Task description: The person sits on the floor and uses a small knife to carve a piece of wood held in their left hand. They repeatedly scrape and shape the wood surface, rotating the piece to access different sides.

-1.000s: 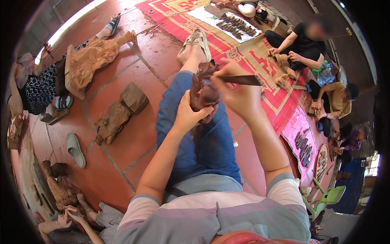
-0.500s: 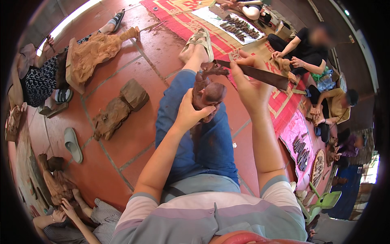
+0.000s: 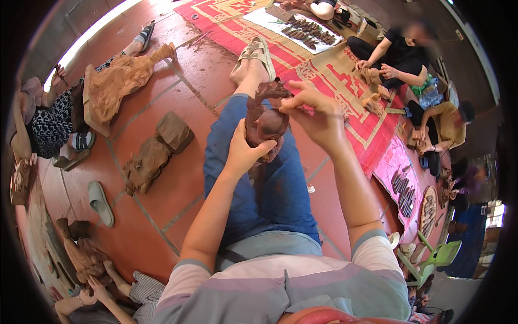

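Observation:
A dark reddish-brown carved wooden figure (image 3: 271, 125) with a smooth rounded head stands between my knees. My left hand (image 3: 245, 149) is wrapped round it, thumb across the front, below the rounded part. Just right of the carving, at its upper side, my right hand (image 3: 315, 110) is closed in a pinch with its fingertips close against the wood. A bit of a thin dark strip (image 3: 306, 109) shows between those fingers; most of it is hidden or seen edge-on. Whether the strip touches the carving I cannot tell.
A rough carved wood block (image 3: 156, 156) and a grey-green slipper (image 3: 101, 203) lie on the tiles at left. Beyond is a large pale carving (image 3: 121, 81) by a seated person. Carving tools rest on a white sheet (image 3: 264, 21) and a pink cloth (image 3: 389, 167). Several people sit around.
My right hand has come left and in toward the carving. The dark strip, stretched out plainly before, is now mostly out of sight. My left hand keeps its hold.

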Demonstrator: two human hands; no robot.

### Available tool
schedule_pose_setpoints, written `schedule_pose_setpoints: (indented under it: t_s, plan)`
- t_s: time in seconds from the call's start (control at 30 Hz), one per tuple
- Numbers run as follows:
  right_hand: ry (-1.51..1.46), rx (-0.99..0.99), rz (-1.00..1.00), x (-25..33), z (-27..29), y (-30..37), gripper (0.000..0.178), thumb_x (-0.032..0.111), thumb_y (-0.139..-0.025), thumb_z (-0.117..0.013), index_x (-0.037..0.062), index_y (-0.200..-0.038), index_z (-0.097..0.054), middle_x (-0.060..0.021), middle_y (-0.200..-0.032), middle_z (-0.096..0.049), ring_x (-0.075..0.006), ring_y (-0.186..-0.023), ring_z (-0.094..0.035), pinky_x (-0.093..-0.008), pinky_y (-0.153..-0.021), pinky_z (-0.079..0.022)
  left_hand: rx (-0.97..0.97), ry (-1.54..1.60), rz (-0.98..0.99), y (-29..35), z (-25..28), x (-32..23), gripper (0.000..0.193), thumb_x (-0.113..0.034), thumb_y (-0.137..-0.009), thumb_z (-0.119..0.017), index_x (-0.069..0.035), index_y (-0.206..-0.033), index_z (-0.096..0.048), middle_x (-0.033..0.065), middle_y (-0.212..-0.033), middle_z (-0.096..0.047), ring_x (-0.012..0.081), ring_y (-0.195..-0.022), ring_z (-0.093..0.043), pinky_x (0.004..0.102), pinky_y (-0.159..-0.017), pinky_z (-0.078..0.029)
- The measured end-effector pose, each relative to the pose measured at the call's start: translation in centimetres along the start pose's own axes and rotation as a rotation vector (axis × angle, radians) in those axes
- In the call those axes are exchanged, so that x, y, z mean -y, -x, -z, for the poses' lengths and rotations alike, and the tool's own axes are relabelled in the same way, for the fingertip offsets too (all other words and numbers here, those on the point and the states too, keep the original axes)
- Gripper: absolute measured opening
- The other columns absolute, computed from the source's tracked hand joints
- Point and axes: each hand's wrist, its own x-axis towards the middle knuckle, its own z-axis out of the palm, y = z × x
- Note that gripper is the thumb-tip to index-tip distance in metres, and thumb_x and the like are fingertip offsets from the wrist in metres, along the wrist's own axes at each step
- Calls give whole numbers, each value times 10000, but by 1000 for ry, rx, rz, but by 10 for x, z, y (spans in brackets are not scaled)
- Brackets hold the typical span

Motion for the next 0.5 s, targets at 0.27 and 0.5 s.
schedule_pose_setpoints:
  t_s: [0.27, 0.5]
  plan:
    - [-104, 64, 68, -19, 4, -4, 145, 36, -707, -754, 110, -820, -702, -27, -814, -687, -216, -993, -640, -392, -920, -477, 23, 63, -24, 0, -2, 5, 576, -173, -695, -767, -12, -1160, -467, 110, -1098, -570, 179, -1032, -555, 323, -903, -443]
    - [1, -11, 216, -21, 13, -10, 100, 89, -700, -770, 109, -764, -695, -15, -789, -691, -242, -993, -641, -491, -1013, -394, 18, -47, -57, -2, 1, 16, 680, -221, -686, -759, -11, -1241, -427, 127, -1156, -546, 222, -1101, -522, 337, -944, -410]
